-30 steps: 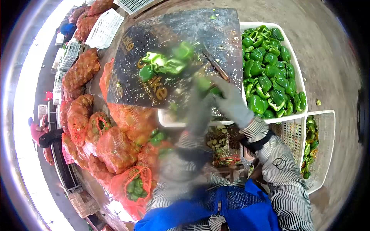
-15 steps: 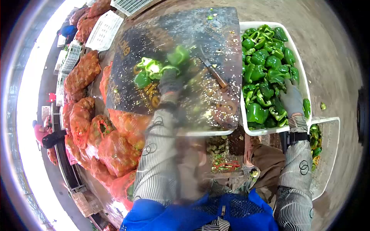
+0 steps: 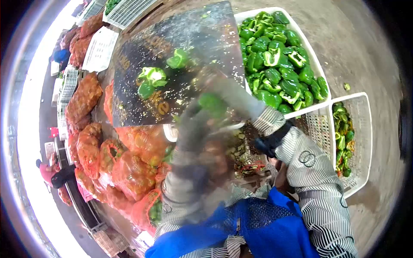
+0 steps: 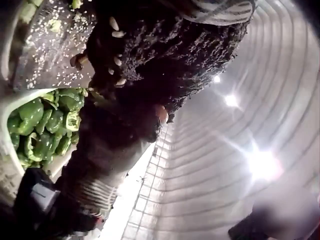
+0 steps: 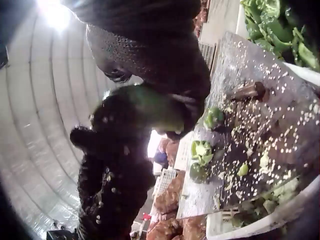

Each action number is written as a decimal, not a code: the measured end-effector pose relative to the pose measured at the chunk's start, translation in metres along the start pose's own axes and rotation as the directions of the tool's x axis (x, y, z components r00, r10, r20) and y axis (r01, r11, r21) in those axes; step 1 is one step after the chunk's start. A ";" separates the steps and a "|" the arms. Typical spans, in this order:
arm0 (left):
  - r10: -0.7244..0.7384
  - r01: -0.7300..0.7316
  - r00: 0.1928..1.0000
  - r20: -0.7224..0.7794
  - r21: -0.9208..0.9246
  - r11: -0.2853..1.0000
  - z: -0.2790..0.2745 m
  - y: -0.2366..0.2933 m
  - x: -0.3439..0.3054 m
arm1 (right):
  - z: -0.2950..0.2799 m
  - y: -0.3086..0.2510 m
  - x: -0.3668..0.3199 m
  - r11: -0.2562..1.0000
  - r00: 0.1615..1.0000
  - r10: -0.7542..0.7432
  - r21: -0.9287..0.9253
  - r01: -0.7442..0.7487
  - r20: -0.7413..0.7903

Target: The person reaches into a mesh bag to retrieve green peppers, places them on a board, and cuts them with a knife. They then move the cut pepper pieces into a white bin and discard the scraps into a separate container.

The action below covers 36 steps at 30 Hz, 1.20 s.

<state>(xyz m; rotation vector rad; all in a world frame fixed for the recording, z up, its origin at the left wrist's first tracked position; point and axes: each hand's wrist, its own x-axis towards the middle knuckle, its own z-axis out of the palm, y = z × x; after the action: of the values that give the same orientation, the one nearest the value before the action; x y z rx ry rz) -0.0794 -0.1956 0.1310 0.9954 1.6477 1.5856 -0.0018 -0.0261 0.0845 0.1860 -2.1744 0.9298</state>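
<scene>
Both gloved hands meet over the near edge of a dark board (image 3: 142, 38). A green bell pepper (image 3: 213, 105), blurred, is between them. My left hand (image 3: 191, 127) grips it from the left and below. From the right, my right hand (image 3: 238, 99) curls its fingers round the same pepper (image 5: 155, 107), as the right wrist view shows. Cut green pepper pieces (image 3: 154, 76) lie on the board, with another piece (image 3: 178, 59) just beyond. In the right wrist view a knife's wooden handle (image 5: 249, 91) rests on the board amid scattered seeds; the right hand and arm hide it in the head view.
A white tray (image 3: 320, 71) piled with green peppers (image 3: 273, 53) stands right of the board. Nearer, a white crate (image 3: 365, 142) holds pepper scraps. Red mesh sacks (image 3: 133, 172) crowd the left side, with white crates (image 3: 100, 49) behind. Scraps lie below, between the legs.
My right hand has come back from the pepper tray to the board's near edge. My left hand has drawn back from the cut pieces, where one fewer lies. The view has shifted slightly.
</scene>
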 end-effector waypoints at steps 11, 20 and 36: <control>0.065 -0.216 0.973 0.221 0.782 0.584 -0.025 -0.037 -0.021 | -0.051 -0.042 0.019 0.602 0.616 0.785 -0.153 -0.784 -0.063; 0.023 0.095 0.948 -0.316 0.353 0.931 -0.139 -0.075 0.049 | -0.101 0.058 -0.056 0.125 0.350 0.936 -0.906 -0.405 -0.027; -0.166 0.536 0.841 -0.514 0.834 0.133 -0.139 -0.090 0.184 | -0.102 0.053 -0.045 0.204 0.375 0.926 -0.899 -0.388 0.048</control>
<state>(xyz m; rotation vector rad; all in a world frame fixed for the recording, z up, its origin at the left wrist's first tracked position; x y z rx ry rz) -0.3005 -0.1084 0.0621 0.7133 2.9507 0.1255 0.0686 0.0743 0.0702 -1.3402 -3.1386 0.1526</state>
